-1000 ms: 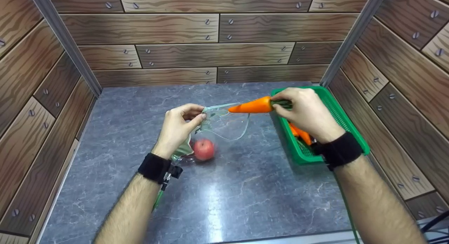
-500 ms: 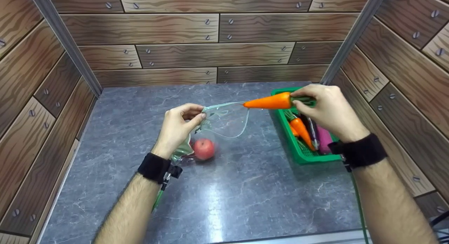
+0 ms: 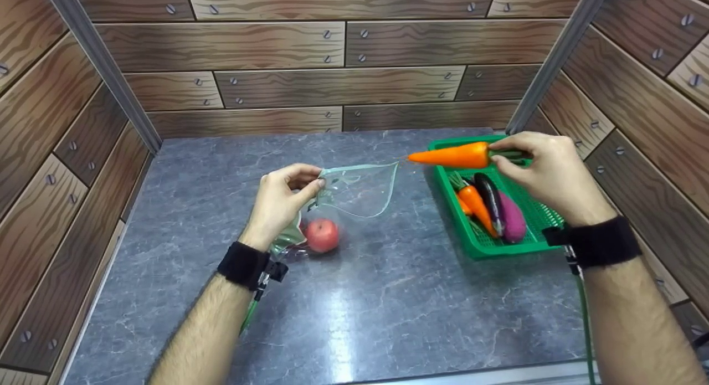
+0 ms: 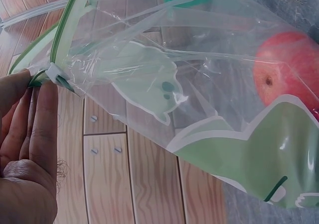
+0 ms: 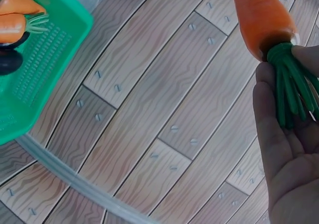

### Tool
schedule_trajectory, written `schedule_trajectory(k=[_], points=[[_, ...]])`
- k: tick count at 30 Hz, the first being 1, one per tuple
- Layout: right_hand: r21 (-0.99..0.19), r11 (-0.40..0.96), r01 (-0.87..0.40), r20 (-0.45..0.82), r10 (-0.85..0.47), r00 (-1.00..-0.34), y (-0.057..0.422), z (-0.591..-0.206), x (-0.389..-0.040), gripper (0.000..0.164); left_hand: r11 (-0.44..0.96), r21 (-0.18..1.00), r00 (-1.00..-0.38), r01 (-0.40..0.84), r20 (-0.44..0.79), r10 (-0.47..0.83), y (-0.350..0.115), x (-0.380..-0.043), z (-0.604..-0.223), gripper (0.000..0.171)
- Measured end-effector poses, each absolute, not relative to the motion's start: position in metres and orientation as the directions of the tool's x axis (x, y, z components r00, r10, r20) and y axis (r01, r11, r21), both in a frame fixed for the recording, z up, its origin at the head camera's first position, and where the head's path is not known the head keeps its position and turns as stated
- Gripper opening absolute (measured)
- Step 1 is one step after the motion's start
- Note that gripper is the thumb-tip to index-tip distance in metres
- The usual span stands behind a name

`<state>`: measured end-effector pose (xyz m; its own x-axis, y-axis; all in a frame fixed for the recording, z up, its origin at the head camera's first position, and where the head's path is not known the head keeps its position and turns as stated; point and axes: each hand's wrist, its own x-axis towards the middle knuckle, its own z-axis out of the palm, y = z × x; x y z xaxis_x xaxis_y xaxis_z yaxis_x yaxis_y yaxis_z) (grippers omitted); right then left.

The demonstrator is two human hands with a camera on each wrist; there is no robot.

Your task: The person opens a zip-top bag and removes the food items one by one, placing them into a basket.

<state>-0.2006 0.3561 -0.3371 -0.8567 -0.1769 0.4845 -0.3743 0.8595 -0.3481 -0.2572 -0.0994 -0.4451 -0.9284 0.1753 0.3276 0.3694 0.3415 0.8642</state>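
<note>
My left hand (image 3: 285,202) pinches the rim of a clear zip bag (image 3: 360,191) with green printed shapes, near a white slider in the left wrist view. The bag's mouth gapes toward the right. A red apple (image 3: 322,235) lies low inside the bag, seen through the film (image 4: 214,35). With thumb and fingers my right hand (image 3: 548,172) grips an orange carrot (image 3: 451,155) by its green stalks (image 5: 289,79). The carrot is held level above the basket's left rim, its tip pointing left, just right of the bag's mouth.
A green plastic basket (image 3: 471,246) stands at the right of the grey tabletop (image 3: 388,313). In it lie more carrots (image 3: 477,208), a dark eggplant (image 3: 488,199) and a purple vegetable (image 3: 512,219). Wood-patterned walls (image 3: 343,86) enclose the back and sides.
My right hand has drawn the carrot rightward and slightly up, from its tip at the bag's mouth to clear of it. The basket's contents are uncovered. My left hand stays put.
</note>
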Motion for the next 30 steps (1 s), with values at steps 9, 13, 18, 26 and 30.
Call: schedule_trajectory(k=[9,13,18,26,30], points=[[-0.367,0.89,-0.269,0.457,-0.079,-0.886,0.392,-0.356,-0.212,0.018,0.343,0.866,-0.931,0.363,0.322,0.173,-0.1,-0.257,-0.447,0.021],[-0.365,0.903,-0.228,0.447,-0.044,-0.893,0.405,-0.369,-0.218,0.019,0.346,0.864,-0.93,0.365,0.324,0.171,-0.1,-0.257,-0.447,0.021],[-0.367,0.917,-0.157,0.412,0.009,-0.911,0.416,-0.386,-0.227,0.022,0.349,0.865,-0.932,0.362,0.322,0.169,-0.1,-0.256,-0.447,0.021],[-0.365,0.928,-0.069,0.282,0.039,-0.959,0.427,-0.421,-0.238,0.026,0.344,0.865,-0.93,0.365,0.323,0.174,-0.1,-0.256,-0.448,0.022],[-0.364,0.93,-0.044,0.222,0.04,-0.974,0.429,-0.437,-0.241,0.028,0.344,0.867,-0.932,0.36,0.319,0.17,-0.1,-0.256,-0.448,0.021]])
